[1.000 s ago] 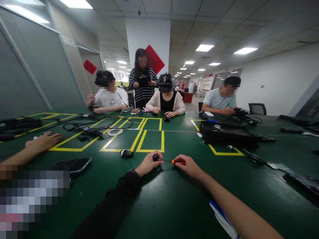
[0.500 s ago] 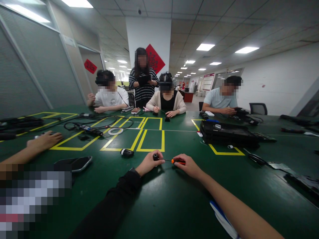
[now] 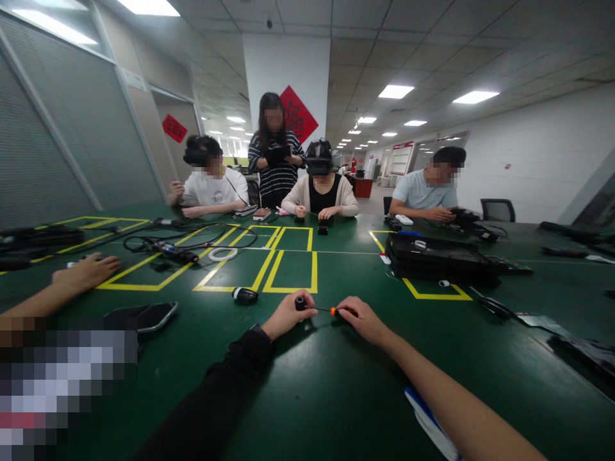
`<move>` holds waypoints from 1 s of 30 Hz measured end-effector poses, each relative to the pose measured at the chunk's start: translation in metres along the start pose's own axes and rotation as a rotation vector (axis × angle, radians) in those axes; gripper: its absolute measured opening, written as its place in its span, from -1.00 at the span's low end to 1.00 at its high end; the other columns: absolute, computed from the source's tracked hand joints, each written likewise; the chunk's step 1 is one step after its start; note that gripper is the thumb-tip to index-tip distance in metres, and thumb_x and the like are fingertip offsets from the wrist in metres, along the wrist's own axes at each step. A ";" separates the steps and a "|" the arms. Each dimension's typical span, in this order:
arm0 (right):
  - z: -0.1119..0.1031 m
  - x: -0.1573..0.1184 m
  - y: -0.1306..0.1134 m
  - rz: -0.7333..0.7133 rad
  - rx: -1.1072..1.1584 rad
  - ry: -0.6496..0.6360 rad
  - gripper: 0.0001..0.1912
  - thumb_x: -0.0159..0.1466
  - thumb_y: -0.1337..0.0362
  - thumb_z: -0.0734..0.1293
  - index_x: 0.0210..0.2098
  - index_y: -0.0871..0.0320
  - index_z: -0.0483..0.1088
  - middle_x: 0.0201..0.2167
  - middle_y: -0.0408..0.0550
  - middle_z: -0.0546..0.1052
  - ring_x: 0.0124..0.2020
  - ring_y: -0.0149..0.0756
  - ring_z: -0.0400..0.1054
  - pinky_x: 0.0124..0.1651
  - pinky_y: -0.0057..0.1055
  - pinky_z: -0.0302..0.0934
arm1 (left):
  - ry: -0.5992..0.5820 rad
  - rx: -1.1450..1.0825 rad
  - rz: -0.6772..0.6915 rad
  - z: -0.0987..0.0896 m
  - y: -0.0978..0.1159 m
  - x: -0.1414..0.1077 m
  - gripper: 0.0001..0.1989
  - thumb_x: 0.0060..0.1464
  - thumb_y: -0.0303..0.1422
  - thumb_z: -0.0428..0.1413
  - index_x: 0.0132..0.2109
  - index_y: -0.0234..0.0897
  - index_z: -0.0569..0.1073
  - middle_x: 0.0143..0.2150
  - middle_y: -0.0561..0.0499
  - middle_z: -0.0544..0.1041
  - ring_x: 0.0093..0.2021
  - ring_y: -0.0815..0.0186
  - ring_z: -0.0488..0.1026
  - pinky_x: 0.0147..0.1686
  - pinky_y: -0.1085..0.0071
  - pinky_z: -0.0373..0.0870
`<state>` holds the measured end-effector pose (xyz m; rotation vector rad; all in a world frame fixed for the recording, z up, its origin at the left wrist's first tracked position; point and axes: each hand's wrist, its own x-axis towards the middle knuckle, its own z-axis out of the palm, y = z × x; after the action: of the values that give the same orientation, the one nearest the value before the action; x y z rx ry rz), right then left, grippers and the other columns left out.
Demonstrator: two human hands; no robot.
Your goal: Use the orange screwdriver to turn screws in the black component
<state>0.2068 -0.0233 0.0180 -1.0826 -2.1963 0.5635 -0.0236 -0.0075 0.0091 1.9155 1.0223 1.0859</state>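
Observation:
Just above the green table (image 3: 307, 390), my left hand (image 3: 287, 314) is closed around a small black cylindrical part (image 3: 300, 303). My right hand (image 3: 364, 320) grips the handle of a screwdriver (image 3: 333, 312) with an orange collar and a black and orange handle. Its thin shaft points left and reaches the fingertips of my left hand. Whether the tip touches the black part is hidden by the fingers. A black and white cylindrical object (image 3: 245, 295) lies to the left of my left hand.
A black tray (image 3: 437, 256) stands at the right, near cables and tools. Tangled cables (image 3: 177, 251) and a white ring (image 3: 223, 254) lie at the left. Another person's arm (image 3: 81, 275) rests at the far left. Several people are across the table.
My right hand's fingers have rolled slightly on the screwdriver handle, so less of its orange shows. My left hand has stayed in place.

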 end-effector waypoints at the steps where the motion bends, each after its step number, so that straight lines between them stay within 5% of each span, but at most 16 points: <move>1: 0.000 0.000 -0.001 -0.008 -0.006 -0.007 -0.80 0.24 0.29 0.17 -0.29 0.16 0.42 -0.31 -0.04 0.44 -0.20 -0.29 0.27 -0.10 -0.32 0.13 | -0.001 -0.001 0.000 0.000 0.000 0.000 -0.79 -0.16 -0.33 0.19 -0.38 -0.34 0.36 -0.43 0.07 0.39 -0.41 0.40 0.32 -0.34 0.47 0.24; 9: 0.004 -0.003 -0.001 0.039 0.076 0.049 -0.80 0.10 0.29 0.32 -0.26 0.16 0.34 -0.27 -0.08 0.40 -0.25 -0.32 0.29 -0.16 -0.36 0.19 | -0.014 -0.027 0.007 -0.001 0.000 0.000 -0.78 -0.15 -0.30 0.18 -0.37 -0.34 0.35 -0.42 0.07 0.38 -0.39 0.39 0.32 -0.34 0.46 0.24; 16: 0.001 0.000 -0.004 0.023 0.022 -0.004 -0.79 0.25 0.30 0.16 -0.30 0.17 0.41 -0.30 -0.04 0.43 -0.21 -0.29 0.28 -0.10 -0.32 0.15 | -0.006 -0.044 -0.016 0.000 0.003 -0.001 -0.78 -0.12 -0.27 0.16 -0.38 -0.34 0.35 -0.43 0.06 0.38 -0.41 0.40 0.31 -0.37 0.47 0.24; 23: 0.001 -0.003 -0.005 0.060 0.059 0.013 -0.77 0.10 0.29 0.32 -0.22 0.15 0.35 -0.25 -0.07 0.40 -0.24 -0.32 0.28 -0.16 -0.37 0.19 | 0.002 -0.067 -0.043 0.000 0.005 -0.001 -0.77 -0.09 -0.24 0.13 -0.38 -0.35 0.37 -0.45 0.05 0.38 -0.45 0.42 0.30 -0.42 0.49 0.23; 30: -0.001 -0.001 -0.002 -0.014 0.010 -0.010 -0.80 0.24 0.30 0.17 -0.30 0.16 0.43 -0.30 -0.04 0.43 -0.20 -0.29 0.27 -0.08 -0.31 0.13 | 0.005 -0.054 -0.017 0.000 0.004 -0.001 -0.79 -0.11 -0.26 0.15 -0.39 -0.33 0.37 -0.44 0.06 0.40 -0.42 0.41 0.32 -0.37 0.47 0.24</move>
<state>0.2067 -0.0247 0.0196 -1.0608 -2.2056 0.5752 -0.0230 -0.0097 0.0124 1.8586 1.0002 1.0989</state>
